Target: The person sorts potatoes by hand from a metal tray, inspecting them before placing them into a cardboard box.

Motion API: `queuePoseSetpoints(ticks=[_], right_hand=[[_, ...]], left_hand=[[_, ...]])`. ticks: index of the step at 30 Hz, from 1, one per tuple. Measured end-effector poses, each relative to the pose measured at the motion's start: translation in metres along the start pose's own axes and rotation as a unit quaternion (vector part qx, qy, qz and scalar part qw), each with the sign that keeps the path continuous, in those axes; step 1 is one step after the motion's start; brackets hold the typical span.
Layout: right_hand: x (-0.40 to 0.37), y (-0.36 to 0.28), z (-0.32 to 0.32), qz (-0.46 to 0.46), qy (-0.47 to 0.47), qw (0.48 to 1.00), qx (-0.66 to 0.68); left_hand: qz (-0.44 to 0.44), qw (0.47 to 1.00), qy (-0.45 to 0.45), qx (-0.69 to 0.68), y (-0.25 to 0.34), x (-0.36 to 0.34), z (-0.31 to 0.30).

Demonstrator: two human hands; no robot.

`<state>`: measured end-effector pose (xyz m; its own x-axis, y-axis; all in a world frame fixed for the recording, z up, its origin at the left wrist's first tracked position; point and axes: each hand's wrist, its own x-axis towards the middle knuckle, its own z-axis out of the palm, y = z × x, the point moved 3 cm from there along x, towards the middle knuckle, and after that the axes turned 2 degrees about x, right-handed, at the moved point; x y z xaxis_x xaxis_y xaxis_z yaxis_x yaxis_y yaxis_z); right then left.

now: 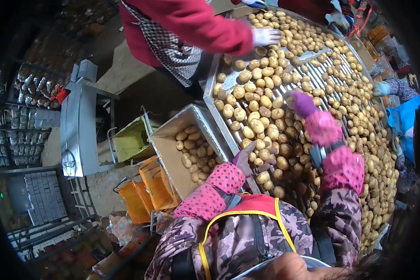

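Note:
A long metal sorting table (218, 74) is covered with several yellow-brown potatoes (266, 100). My left hand (247, 157), in a purple glove with a pink dotted sleeve, rests among the potatoes at the table's near left rim, fingers spread. My right hand (301, 102), also gloved in purple, reaches further out and closes on a potato (289, 99) in the middle of the table. A cardboard box (170, 156) partly filled with potatoes stands just left of my left hand, against the table's edge.
A person in a red sleeve and checked apron (182, 32) works at the far left, white-gloved hand (266, 36) on the potatoes. Another person's gloved hand (381, 88) reaches in from the right. Orange crates (149, 189) and a grey machine (79, 121) stand on the floor at left.

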<state>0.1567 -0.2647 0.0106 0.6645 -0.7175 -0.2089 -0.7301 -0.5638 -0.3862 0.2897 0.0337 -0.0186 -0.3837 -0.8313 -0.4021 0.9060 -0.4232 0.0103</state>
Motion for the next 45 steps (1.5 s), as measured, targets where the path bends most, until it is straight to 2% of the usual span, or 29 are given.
queuePoseSetpoints(ticks=[1,3,5,6,7,9,11,13,14,17,18,20,21,22,23,24,25,27,28,31,33,35,37,39,40,41,43,44,45], right_hand=[[-0.031,-0.025,-0.010,0.019,0.022,0.989,0.143],[-0.085,-0.067,-0.004,-0.052,0.111,0.957,0.262],[-0.136,-0.130,-0.004,-0.136,0.202,0.945,0.221],[-0.156,-0.145,0.011,-0.148,0.226,0.931,0.245],[-0.175,-0.164,0.018,-0.100,0.249,0.945,0.187],[-0.190,-0.190,0.014,-0.127,0.174,0.959,0.186],[-0.213,-0.187,0.022,-0.114,0.228,0.934,0.251],[-0.224,-0.157,0.028,-0.045,0.280,0.922,0.265],[-0.228,-0.142,0.026,-0.028,0.297,0.927,0.228],[-0.228,-0.121,0.026,0.018,0.164,0.951,0.260],[-0.224,-0.117,0.028,0.045,0.129,0.949,0.284],[-0.212,-0.108,0.034,0.098,0.055,0.936,0.335],[-0.207,-0.104,0.034,0.104,0.099,0.922,0.359],[-0.201,-0.099,0.035,0.110,0.143,0.906,0.383],[-0.198,-0.094,0.038,0.119,0.187,0.887,0.405],[-0.196,-0.097,0.030,0.052,0.235,0.928,0.284],[-0.198,-0.101,0.028,0.030,0.241,0.932,0.269],[-0.210,-0.114,0.021,-0.008,0.253,0.939,0.232],[-0.215,-0.117,0.033,-0.041,0.208,0.930,0.300],[-0.224,-0.139,0.039,-0.092,0.146,0.955,0.240],[-0.224,-0.135,0.035,-0.066,0.192,0.947,0.250],[-0.225,-0.127,0.029,-0.057,0.247,0.945,0.209],[-0.228,-0.107,0.043,-0.046,0.184,0.977,0.094],[-0.226,-0.098,0.044,-0.052,0.072,0.995,-0.038],[-0.219,-0.082,0.059,-0.051,0.030,0.997,-0.055],[-0.212,-0.069,0.068,-0.087,0.084,0.990,-0.078],[-0.173,-0.053,0.064,-0.057,0.033,0.994,-0.083],[-0.161,-0.058,0.053,-0.048,0.073,0.990,-0.113],[-0.143,-0.060,0.044,-0.023,0.060,0.991,-0.120]], left_hand=[[-0.002,1.000,-0.011,-0.018,-0.002,0.002,0.000],[0.040,0.996,0.082,0.008,-0.004,-0.001,0.018],[0.063,0.997,-0.010,-0.051,-0.016,0.015,0.004],[0.070,0.996,0.026,-0.047,-0.022,0.013,0.012],[0.077,0.994,0.062,-0.044,-0.027,0.011,0.021],[0.076,0.995,-0.065,0.005,-0.025,0.007,0.019],[0.039,0.996,0.032,-0.071,-0.035,0.003,0.023],[0.044,0.993,0.113,-0.001,-0.032,-0.016,0.047],[0.019,0.994,0.038,-0.102,-0.038,-0.011,0.041],[0.032,0.999,-0.030,-0.019,-0.045,-0.011,0.046],[-0.005,0.995,-0.085,-0.054,-0.048,0.000,0.026],[-0.008,0.992,-0.096,-0.087,-0.051,0.008,0.009],[-0.008,0.990,-0.102,-0.102,-0.049,0.006,0.016],[-0.005,1.000,-0.006,-0.018,-0.047,-0.001,0.028],[-0.008,0.999,0.024,-0.042,-0.048,0.000,0.022],[-0.011,0.996,0.053,-0.065,-0.047,0.002,0.017],[-0.016,0.993,0.080,-0.086,-0.045,0.004,0.013],[-0.025,0.998,0.041,-0.045,-0.040,0.005,0.000],[0.060,0.983,0.049,0.169,-0.039,-0.004,0.007],[0.013,0.988,0.126,0.086,-0.048,-0.009,0.047],[0.000,0.990,0.091,0.110,-0.052,0.007,-0.008],[-0.050,0.995,-0.066,0.063,-0.049,0.019,-0.056],[-0.065,0.994,-0.046,0.081,-0.044,0.014,-0.048],[-0.036,0.975,0.151,0.161,-0.039,-0.010,0.016],[-0.018,0.979,0.144,0.143,-0.041,-0.011,0.025],[-0.024,0.987,0.099,0.124,-0.038,-0.013,0.025],[-0.037,0.996,0.011,0.082,-0.034,-0.016,0.016],[-0.082,0.971,-0.225,-0.017,-0.031,-0.007,-0.006],[-0.062,0.985,-0.159,0.025,-0.029,-0.011,0.001]])
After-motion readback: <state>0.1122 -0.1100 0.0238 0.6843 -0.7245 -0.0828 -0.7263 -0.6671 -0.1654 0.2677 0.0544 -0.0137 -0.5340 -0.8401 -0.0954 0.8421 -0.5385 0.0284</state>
